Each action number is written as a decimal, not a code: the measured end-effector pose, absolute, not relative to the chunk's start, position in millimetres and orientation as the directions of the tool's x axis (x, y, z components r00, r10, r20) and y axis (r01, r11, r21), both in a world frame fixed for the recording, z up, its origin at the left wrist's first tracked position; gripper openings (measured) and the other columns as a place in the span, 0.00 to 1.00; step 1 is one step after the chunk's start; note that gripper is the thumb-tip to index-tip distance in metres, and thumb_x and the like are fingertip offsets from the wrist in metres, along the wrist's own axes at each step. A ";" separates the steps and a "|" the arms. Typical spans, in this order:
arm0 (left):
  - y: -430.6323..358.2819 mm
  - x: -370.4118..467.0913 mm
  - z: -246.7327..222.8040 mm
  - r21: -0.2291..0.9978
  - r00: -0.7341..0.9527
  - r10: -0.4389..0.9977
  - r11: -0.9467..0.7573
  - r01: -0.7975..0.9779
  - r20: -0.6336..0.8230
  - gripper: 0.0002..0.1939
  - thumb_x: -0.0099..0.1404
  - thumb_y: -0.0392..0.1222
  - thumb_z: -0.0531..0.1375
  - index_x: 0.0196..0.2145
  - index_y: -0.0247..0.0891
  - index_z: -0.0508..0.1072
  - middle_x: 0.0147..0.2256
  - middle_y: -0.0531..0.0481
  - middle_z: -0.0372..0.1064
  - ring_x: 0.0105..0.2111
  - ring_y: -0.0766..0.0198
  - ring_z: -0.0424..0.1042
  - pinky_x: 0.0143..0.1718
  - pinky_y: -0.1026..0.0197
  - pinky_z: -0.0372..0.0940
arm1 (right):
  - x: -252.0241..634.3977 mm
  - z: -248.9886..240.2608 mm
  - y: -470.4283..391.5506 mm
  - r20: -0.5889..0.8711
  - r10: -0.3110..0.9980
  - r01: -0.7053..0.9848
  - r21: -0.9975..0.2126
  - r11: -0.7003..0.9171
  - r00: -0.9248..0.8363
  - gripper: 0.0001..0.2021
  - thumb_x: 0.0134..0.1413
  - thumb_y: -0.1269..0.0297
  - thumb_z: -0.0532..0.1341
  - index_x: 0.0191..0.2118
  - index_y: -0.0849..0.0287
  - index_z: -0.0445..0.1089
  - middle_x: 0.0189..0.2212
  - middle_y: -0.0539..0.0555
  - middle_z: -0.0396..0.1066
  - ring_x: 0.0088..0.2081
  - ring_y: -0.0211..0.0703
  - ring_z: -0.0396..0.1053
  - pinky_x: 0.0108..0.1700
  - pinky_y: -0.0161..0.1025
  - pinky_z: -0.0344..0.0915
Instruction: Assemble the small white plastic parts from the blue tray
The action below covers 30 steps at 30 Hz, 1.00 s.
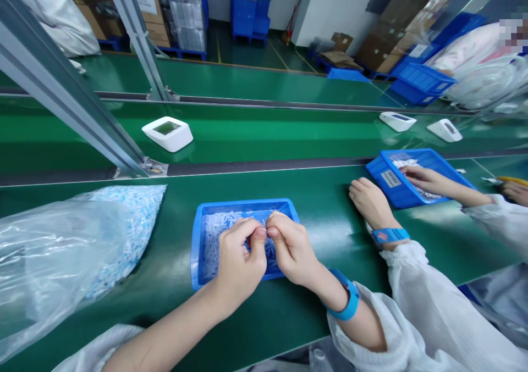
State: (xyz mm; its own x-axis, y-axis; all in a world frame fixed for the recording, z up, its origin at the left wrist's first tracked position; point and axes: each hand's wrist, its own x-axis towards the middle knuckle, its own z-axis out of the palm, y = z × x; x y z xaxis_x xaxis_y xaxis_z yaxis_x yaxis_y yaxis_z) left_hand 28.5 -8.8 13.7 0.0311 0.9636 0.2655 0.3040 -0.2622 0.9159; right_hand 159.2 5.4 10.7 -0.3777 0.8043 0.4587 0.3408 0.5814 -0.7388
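Observation:
Over a blue plastic bin (195,251), my left hand (243,254) and my right hand (292,245) meet with thumbs and forefingers pinched. Whatever sits between the fingertips is too small to make out. Many small white pieces (214,232) lie spread in the bin beneath them. A blue band (350,300) circles my right wrist. To the left, a clear plastic bag (49,251) rests on the bench, full of small white and light-blue pieces (132,223).
At right, a co-worker's hand (429,179) reaches into another blue bin (396,188); their other hand (371,201) rests on the bench. White devices (168,133) with screens stand on the green conveyor (268,135). A metal post (74,75) rises at left.

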 end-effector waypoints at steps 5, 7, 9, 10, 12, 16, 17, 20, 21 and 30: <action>-9.0 28.0 10.5 0.947 0.036 0.983 -0.184 0.263 0.181 0.15 0.65 0.38 0.51 0.21 0.38 0.62 0.19 0.56 0.56 0.20 0.68 0.57 0.23 0.63 0.51 | 157.7 11.3 4.7 0.450 0.801 0.388 -0.709 0.589 -0.394 0.14 0.67 0.67 0.45 0.27 0.55 0.52 0.23 0.49 0.56 0.27 0.41 0.57 0.31 0.40 0.55; -8.1 27.9 10.3 0.960 0.033 0.985 -0.174 0.221 0.171 0.15 0.66 0.39 0.51 0.21 0.38 0.62 0.19 0.56 0.56 0.21 0.68 0.56 0.24 0.63 0.51 | 157.8 11.4 4.9 0.458 0.801 0.391 -0.705 0.592 -0.386 0.14 0.67 0.68 0.45 0.27 0.55 0.53 0.23 0.49 0.56 0.27 0.41 0.57 0.31 0.39 0.55; -6.6 28.0 10.9 0.972 0.027 0.987 -0.163 0.169 0.160 0.16 0.68 0.42 0.51 0.22 0.38 0.62 0.19 0.56 0.56 0.21 0.68 0.57 0.25 0.63 0.52 | 158.4 11.5 5.3 0.471 0.804 0.385 -0.710 0.589 -0.363 0.13 0.66 0.70 0.46 0.28 0.56 0.55 0.24 0.50 0.58 0.28 0.41 0.58 0.31 0.39 0.56; -5.7 28.1 11.3 0.979 0.023 0.988 -0.154 0.137 0.152 0.17 0.69 0.43 0.51 0.22 0.38 0.62 0.20 0.56 0.56 0.22 0.68 0.57 0.25 0.63 0.52 | 158.9 11.7 5.5 0.478 0.807 0.383 -0.713 0.588 -0.348 0.12 0.66 0.70 0.47 0.29 0.56 0.56 0.25 0.50 0.59 0.28 0.41 0.58 0.31 0.39 0.56; -4.1 28.1 11.5 0.989 0.011 0.991 -0.133 0.062 0.132 0.18 0.69 0.46 0.50 0.23 0.38 0.63 0.20 0.56 0.57 0.23 0.67 0.58 0.26 0.64 0.53 | 159.8 12.3 6.3 0.492 0.808 0.389 -0.709 0.588 -0.325 0.11 0.65 0.71 0.47 0.30 0.56 0.58 0.26 0.51 0.60 0.29 0.41 0.59 0.32 0.39 0.57; -2.9 27.4 10.6 0.993 -0.003 0.994 -0.113 -0.019 0.113 0.18 0.70 0.48 0.50 0.24 0.38 0.65 0.22 0.54 0.59 0.25 0.66 0.60 0.29 0.63 0.56 | 161.2 13.7 7.9 0.518 0.791 0.427 -0.667 0.611 -0.324 0.10 0.65 0.73 0.47 0.33 0.57 0.60 0.27 0.52 0.62 0.31 0.43 0.60 0.33 0.40 0.58; -3.1 27.2 10.5 0.993 0.000 0.993 -0.116 -0.008 0.116 0.19 0.70 0.48 0.50 0.24 0.38 0.64 0.22 0.55 0.59 0.25 0.66 0.60 0.29 0.63 0.56 | 161.4 13.9 8.4 0.521 0.786 0.432 -0.656 0.619 -0.333 0.09 0.65 0.73 0.47 0.33 0.57 0.60 0.28 0.53 0.62 0.31 0.43 0.60 0.33 0.41 0.58; -4.2 26.3 10.5 0.989 0.020 0.990 -0.138 0.061 0.137 0.19 0.70 0.47 0.50 0.23 0.38 0.62 0.21 0.55 0.57 0.24 0.66 0.59 0.28 0.63 0.55 | 162.3 13.5 9.4 0.534 0.761 0.433 -0.626 0.649 -0.368 0.10 0.64 0.75 0.47 0.33 0.57 0.60 0.28 0.53 0.62 0.31 0.43 0.60 0.34 0.41 0.58; -4.7 26.1 10.6 0.985 0.027 0.989 -0.147 0.086 0.145 0.19 0.70 0.47 0.49 0.23 0.38 0.62 0.21 0.55 0.57 0.24 0.66 0.59 0.28 0.63 0.55 | 162.5 13.1 9.6 0.543 0.750 0.429 -0.615 0.661 -0.377 0.10 0.63 0.76 0.47 0.33 0.57 0.59 0.28 0.53 0.62 0.31 0.43 0.60 0.34 0.41 0.58; -1.1 26.6 10.6 0.934 0.148 0.965 -0.248 0.256 0.215 0.14 0.69 0.39 0.49 0.25 0.38 0.65 0.24 0.53 0.64 0.27 0.65 0.65 0.31 0.62 0.58 | 168.8 21.3 11.6 0.393 0.832 0.378 -0.756 0.534 -0.391 0.13 0.63 0.70 0.50 0.27 0.57 0.62 0.23 0.51 0.65 0.28 0.40 0.62 0.32 0.38 0.60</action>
State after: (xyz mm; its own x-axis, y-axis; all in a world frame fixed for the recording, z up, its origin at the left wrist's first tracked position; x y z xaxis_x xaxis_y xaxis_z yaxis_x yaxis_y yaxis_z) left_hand 26.6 -1.1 10.6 0.1479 0.9652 0.2155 0.2556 -0.2478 0.9345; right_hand 168.8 11.6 21.3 -0.3908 0.8325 0.3928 0.3783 0.5342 -0.7560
